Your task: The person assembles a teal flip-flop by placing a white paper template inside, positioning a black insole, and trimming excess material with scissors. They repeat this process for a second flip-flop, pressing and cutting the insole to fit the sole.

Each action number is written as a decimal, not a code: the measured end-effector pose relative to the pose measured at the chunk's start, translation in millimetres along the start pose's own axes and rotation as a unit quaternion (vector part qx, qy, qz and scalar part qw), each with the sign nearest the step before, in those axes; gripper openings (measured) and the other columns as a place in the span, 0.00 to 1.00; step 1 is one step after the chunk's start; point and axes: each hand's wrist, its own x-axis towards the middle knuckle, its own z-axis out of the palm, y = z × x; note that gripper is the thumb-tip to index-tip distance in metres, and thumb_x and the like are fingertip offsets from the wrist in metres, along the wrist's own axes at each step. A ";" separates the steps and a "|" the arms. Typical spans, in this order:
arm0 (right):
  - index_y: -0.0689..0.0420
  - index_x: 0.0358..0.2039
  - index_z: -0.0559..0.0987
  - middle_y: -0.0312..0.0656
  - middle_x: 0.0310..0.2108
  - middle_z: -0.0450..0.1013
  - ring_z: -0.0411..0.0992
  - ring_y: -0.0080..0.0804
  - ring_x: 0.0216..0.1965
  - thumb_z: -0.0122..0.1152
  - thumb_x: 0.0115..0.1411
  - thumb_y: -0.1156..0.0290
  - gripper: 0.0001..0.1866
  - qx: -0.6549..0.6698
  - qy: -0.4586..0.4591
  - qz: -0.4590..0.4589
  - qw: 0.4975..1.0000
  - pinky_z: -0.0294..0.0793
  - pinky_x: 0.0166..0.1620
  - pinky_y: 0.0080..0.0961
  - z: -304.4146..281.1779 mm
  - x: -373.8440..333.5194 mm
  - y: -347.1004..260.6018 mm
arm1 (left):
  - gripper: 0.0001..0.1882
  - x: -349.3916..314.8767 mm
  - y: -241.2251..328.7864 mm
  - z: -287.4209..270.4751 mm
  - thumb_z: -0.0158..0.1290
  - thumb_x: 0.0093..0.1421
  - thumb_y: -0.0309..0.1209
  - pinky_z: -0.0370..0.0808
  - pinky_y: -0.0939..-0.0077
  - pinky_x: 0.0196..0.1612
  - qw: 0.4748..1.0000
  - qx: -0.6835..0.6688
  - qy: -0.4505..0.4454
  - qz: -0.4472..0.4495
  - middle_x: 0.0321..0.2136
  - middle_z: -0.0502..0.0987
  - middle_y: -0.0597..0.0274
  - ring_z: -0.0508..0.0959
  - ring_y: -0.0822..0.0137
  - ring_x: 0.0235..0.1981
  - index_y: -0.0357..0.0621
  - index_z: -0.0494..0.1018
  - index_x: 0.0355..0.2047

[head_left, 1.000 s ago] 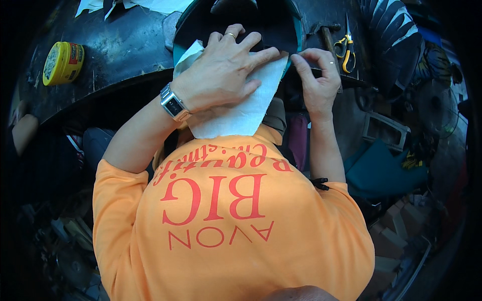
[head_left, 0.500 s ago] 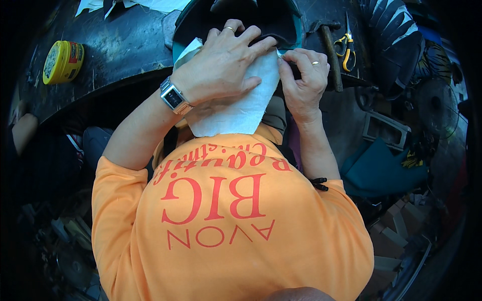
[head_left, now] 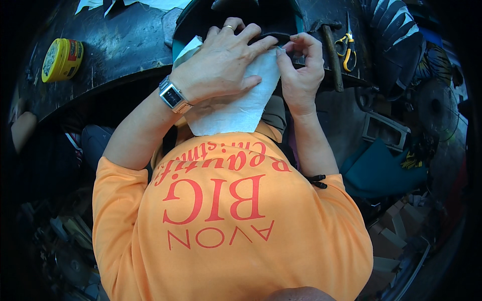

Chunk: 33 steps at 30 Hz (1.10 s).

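White cloth [head_left: 228, 120] sits just off centre toward 12 o'clock, lower edge against your orange shirt [head_left: 301, 215], upper part over a dark, teal-edged piece [head_left: 276, 16]. That piece runs out of frame at 12, so its full shape is unreadable, and its inside is too dark to make out. Your left hand [head_left: 226, 62] is palm-down on the cloth, fingers spread wide toward 12 to 1, thumb out toward 3; palm and the cloth under it are hidden. Your right hand [head_left: 305, 67] is at the cloth's 1 o'clock corner, fingers curled, thumb and forefinger with a narrow gap; can't tell if they have hold of the edge, the tips cover it. Steel watch [head_left: 172, 95] on your left wrist. Yellow tub [head_left: 69, 60] on the dark bench [head_left: 125, 45] at 10, tilted in view by the lens. Hammer [head_left: 332, 60] and yellow-handled scissors [head_left: 349, 55] lie side by side between 1 and 2, hammer nearer your right hand. Teal material [head_left: 386, 170] at 3, fan [head_left: 436, 108] between 2 and 3, dim. Part of another person's bare arm or leg [head_left: 24, 133] at 9, mostly lost in shadow; can't tell which.
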 end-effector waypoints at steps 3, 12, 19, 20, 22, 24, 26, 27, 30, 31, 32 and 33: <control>0.54 0.43 0.77 0.35 0.32 0.74 0.70 0.30 0.35 0.66 0.52 0.79 0.17 0.072 0.001 0.030 0.997 0.68 0.44 0.30 -0.7 0.3 2.3 | 0.38 0.6 0.7 -0.7 0.62 0.57 0.45 0.70 0.39 0.60 1.000 0.000 -0.005 -0.001 0.63 0.67 0.48 0.64 0.42 0.65 0.55 0.65 0.67; 0.57 0.44 0.75 0.36 0.31 0.73 0.70 0.26 0.34 0.64 0.54 0.81 0.16 0.018 0.032 0.030 0.999 0.72 0.41 0.24 3.3 -3.5 6.4 | 0.39 -1.8 2.5 -0.1 0.63 0.57 0.44 0.66 0.37 0.63 1.000 -0.004 -0.009 -0.005 0.65 0.65 0.49 0.63 0.41 0.66 0.58 0.63 0.69; 0.55 0.63 0.66 0.39 0.39 0.66 0.69 0.26 0.39 0.64 0.52 0.81 0.36 -0.016 0.036 0.047 0.998 0.72 0.41 0.20 -2.3 -3.2 7.8 | 0.50 -6.5 -7.8 -1.1 0.68 0.55 0.43 0.61 0.42 0.67 0.992 -0.121 0.011 -0.023 0.65 0.66 0.49 0.62 0.45 0.67 0.59 0.53 0.73; 0.53 0.59 0.74 0.39 0.41 0.64 0.68 0.28 0.42 0.65 0.52 0.82 0.32 -0.004 0.042 0.023 0.999 0.71 0.42 0.23 -5.3 -1.4 10.4 | 0.49 -6.6 -8.9 -0.5 0.68 0.54 0.45 0.61 0.45 0.68 0.992 -0.122 0.011 -0.027 0.65 0.66 0.48 0.63 0.46 0.67 0.58 0.54 0.72; 0.53 0.49 0.81 0.39 0.40 0.64 0.67 0.29 0.41 0.67 0.52 0.81 0.23 -0.023 -0.002 -0.042 0.999 0.71 0.43 0.24 -10.3 0.3 16.3 | 0.50 -7.0 -10.5 0.4 0.69 0.53 0.48 0.61 0.45 0.69 0.994 -0.108 0.016 -0.016 0.65 0.67 0.51 0.62 0.47 0.68 0.61 0.55 0.72; 0.52 0.33 0.88 0.38 0.40 0.65 0.67 0.31 0.42 0.70 0.53 0.79 0.09 -0.016 -0.019 -0.042 0.999 0.71 0.43 0.26 -14.4 -0.1 22.6 | 0.49 -7.0 -10.8 1.3 0.68 0.54 0.50 0.61 0.45 0.69 0.996 -0.092 0.010 -0.013 0.65 0.67 0.54 0.62 0.48 0.68 0.63 0.57 0.72; 0.51 0.36 0.88 0.37 0.38 0.66 0.67 0.32 0.44 0.71 0.53 0.78 0.09 -0.002 -0.040 -0.037 0.999 0.70 0.43 0.25 -19.0 0.9 29.3 | 0.46 -7.1 -10.4 1.8 0.67 0.54 0.52 0.61 0.44 0.69 0.997 -0.077 -0.003 -0.013 0.65 0.66 0.55 0.61 0.49 0.68 0.64 0.59 0.71; 0.50 0.37 0.88 0.37 0.38 0.66 0.67 0.32 0.44 0.72 0.54 0.77 0.10 0.011 -0.051 -0.035 0.998 0.70 0.44 0.25 -21.7 1.2 31.8 | 0.45 -7.4 -10.2 1.6 0.66 0.55 0.53 0.61 0.44 0.69 0.997 -0.069 -0.015 -0.012 0.65 0.66 0.55 0.61 0.50 0.68 0.65 0.60 0.71; 0.49 0.38 0.88 0.38 0.39 0.70 0.67 0.33 0.47 0.72 0.55 0.73 0.09 -0.012 -0.104 -0.030 0.994 0.70 0.46 0.27 -28.1 4.9 37.5 | 0.41 -7.3 -10.4 0.3 0.64 0.57 0.54 0.60 0.43 0.69 0.998 -0.047 -0.035 -0.003 0.65 0.66 0.56 0.60 0.51 0.69 0.67 0.63 0.69; 0.49 0.38 0.88 0.38 0.40 0.71 0.67 0.33 0.47 0.72 0.55 0.72 0.09 -0.013 -0.116 -0.023 0.993 0.70 0.47 0.28 -30.5 5.7 38.4 | 0.39 -7.2 -10.4 -0.4 0.63 0.58 0.54 0.60 0.43 0.69 0.998 -0.044 -0.034 -0.001 0.65 0.66 0.56 0.60 0.51 0.69 0.68 0.64 0.69; 0.48 0.39 0.89 0.39 0.43 0.72 0.68 0.34 0.49 0.72 0.55 0.70 0.09 -0.033 -0.120 -0.042 0.991 0.70 0.49 0.29 -33.8 5.5 38.7 | 0.38 -7.2 -10.0 -1.1 0.63 0.59 0.53 0.60 0.42 0.69 0.999 -0.032 -0.039 -0.001 0.65 0.66 0.57 0.60 0.51 0.69 0.68 0.65 0.68; 0.47 0.39 0.89 0.39 0.45 0.72 0.68 0.35 0.50 0.72 0.56 0.69 0.10 -0.051 -0.125 -0.059 0.989 0.70 0.51 0.31 -36.9 4.7 38.9 | 0.38 -6.9 -9.4 -1.7 0.63 0.59 0.53 0.60 0.42 0.69 0.999 -0.039 -0.033 0.003 0.65 0.65 0.56 0.60 0.50 0.69 0.69 0.65 0.68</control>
